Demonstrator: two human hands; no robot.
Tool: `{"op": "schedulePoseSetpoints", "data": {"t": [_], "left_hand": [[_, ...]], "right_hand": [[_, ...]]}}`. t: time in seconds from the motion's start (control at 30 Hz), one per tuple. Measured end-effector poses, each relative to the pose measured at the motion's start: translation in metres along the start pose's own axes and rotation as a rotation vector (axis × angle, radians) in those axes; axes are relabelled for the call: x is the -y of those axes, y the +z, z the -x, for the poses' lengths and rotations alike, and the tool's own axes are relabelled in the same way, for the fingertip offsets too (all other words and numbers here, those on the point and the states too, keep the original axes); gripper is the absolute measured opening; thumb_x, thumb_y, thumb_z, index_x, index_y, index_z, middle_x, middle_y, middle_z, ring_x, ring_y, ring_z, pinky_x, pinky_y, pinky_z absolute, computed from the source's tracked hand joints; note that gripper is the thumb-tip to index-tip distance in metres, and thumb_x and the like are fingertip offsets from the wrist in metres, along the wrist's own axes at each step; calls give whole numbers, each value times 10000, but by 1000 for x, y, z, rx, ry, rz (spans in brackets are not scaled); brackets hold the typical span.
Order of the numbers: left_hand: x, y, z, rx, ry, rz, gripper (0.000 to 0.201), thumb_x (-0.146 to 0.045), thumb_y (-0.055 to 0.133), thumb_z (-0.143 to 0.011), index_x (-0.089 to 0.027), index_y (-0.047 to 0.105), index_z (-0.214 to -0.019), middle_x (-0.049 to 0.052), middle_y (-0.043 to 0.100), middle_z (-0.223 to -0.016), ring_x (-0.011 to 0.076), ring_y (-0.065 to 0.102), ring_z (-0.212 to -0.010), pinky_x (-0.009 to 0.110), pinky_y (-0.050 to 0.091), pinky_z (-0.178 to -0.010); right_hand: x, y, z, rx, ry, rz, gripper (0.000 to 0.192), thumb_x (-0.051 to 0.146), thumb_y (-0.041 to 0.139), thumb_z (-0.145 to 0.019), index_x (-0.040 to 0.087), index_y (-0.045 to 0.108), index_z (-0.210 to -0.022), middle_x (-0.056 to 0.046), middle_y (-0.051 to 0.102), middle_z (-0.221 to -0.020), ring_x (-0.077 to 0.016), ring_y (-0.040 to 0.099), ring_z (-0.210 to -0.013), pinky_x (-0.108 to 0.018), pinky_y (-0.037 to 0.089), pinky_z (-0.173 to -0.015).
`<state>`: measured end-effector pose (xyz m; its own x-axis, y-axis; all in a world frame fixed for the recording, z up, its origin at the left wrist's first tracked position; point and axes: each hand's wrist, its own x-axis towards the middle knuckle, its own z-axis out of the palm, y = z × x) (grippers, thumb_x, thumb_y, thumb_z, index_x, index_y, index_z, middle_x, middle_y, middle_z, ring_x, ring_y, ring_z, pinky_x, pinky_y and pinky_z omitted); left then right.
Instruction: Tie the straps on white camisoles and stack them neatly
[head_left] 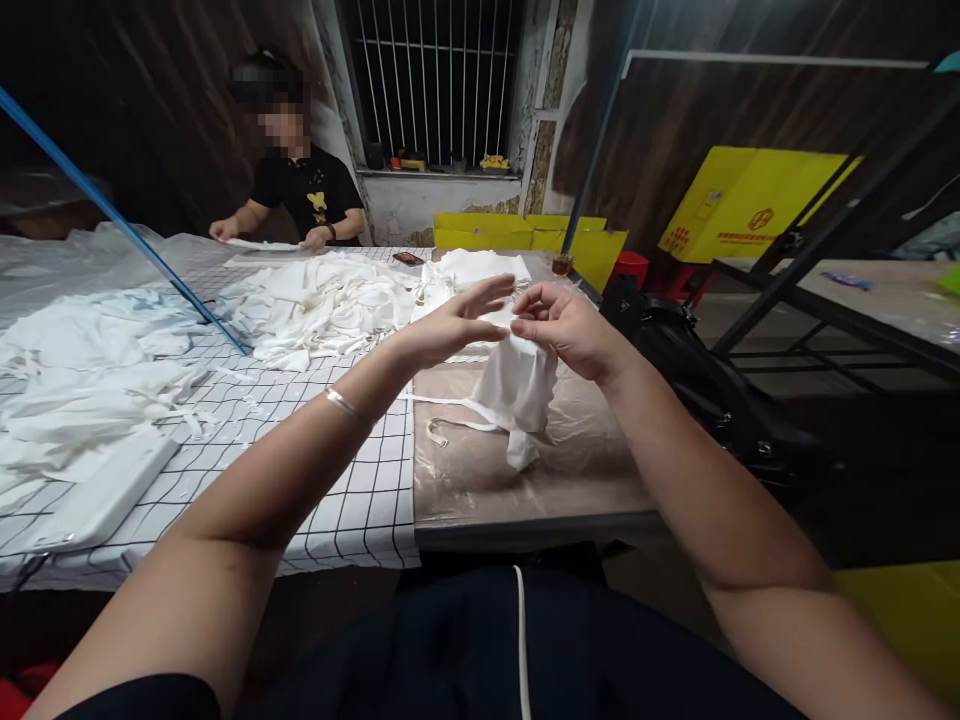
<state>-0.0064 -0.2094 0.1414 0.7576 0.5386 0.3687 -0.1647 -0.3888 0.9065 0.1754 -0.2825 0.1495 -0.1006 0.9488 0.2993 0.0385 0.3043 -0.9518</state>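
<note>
Two hands are up in front of the person, above the brown table (pixel 480 490). The right hand (pixel 570 330) pinches the top of a small white cloth piece (pixel 517 385) with its thumb and fingers, and the cloth hangs down with its bottom on the table. The left hand (pixel 450 325) is flat, fingers straight and close together, touching the top of the cloth. A thin white strap (pixel 450 402) trails from the cloth. A big pile of white cloth (pixel 315 305) lies on the checked sheet (pixel 360 490). Another person's hands (pixel 315 238) rest on cloth far across the table.
</note>
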Motion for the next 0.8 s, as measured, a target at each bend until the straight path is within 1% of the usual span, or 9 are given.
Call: {"op": "schedulePoseSetpoints", "data": {"t": [0.13,0.27,0.33,0.4,0.47,0.53,0.63,0.73,0.8], "left_hand": [[-7,18,-26,279,46,162,543,-234,703,-704,-153,600,-1231,145,637,-1214,338,542,-1231,467,426,-1032],[-7,20,-31,389,-4,185,582,-387,705,-757,-166,578,-1280,143,616,-1260,320,544,-1222,449,419,-1038],[-4,25,-24,274,-10,99,652,-431,697,-778,-186,518,-1355,155,556,-1343,330,502,-1262,461,412,-1036],[6,37,-12,58,27,-34,734,-427,716,-773,-241,434,-1425,151,466,-1439,345,426,-1322,476,409,-1025],[25,55,3,-110,101,-155,893,-361,789,-699,-294,348,-1472,134,367,-1515,353,347,-1370,476,402,-1026],[52,73,15,-157,121,-225,1028,-231,828,-606,-266,307,-1492,147,389,-1489,340,379,-1342,444,410,-1018],[91,87,22,-239,-124,-238,766,-97,675,-681,-168,427,-1403,82,646,-1021,216,610,-960,338,487,-838],[105,82,15,-373,-326,-141,433,-70,563,-764,-165,572,-1186,-42,542,-660,113,540,-602,228,441,-620],[101,75,9,-418,-375,-39,288,-87,574,-785,-164,601,-1060,-61,497,-601,87,481,-520,194,386,-537]], "right_hand": [[22,-5,-2,125,-8,99,341,311,843,-654,184,588,-842,0,634,-804,-134,597,-759,-263,491,-677],[39,-22,4,171,11,162,344,304,839,-672,176,606,-892,10,613,-756,-121,583,-719,-247,484,-663],[38,-29,5,146,14,170,334,306,824,-695,178,608,-915,17,598,-728,-117,574,-698,-243,480,-648],[29,-35,3,78,27,142,324,301,814,-704,186,602,-921,21,595,-722,-120,574,-688,-239,478,-631],[13,-40,-1,12,91,92,320,289,809,-694,196,592,-910,19,604,-729,-128,581,-676,-240,477,-606],[-7,-45,-5,-35,211,92,302,264,791,-688,203,578,-893,22,595,-709,-132,570,-638,-242,464,-571],[-39,-51,-1,-198,360,344,231,206,732,-699,201,555,-847,32,540,-664,-130,525,-605,-246,427,-559],[-69,-49,20,-434,297,711,285,235,738,-676,208,533,-872,11,562,-778,-149,546,-718,-274,444,-656],[-86,-38,42,-418,261,805,417,336,780,-634,218,522,-940,-5,590,-880,-165,566,-787,-292,459,-704]]}}
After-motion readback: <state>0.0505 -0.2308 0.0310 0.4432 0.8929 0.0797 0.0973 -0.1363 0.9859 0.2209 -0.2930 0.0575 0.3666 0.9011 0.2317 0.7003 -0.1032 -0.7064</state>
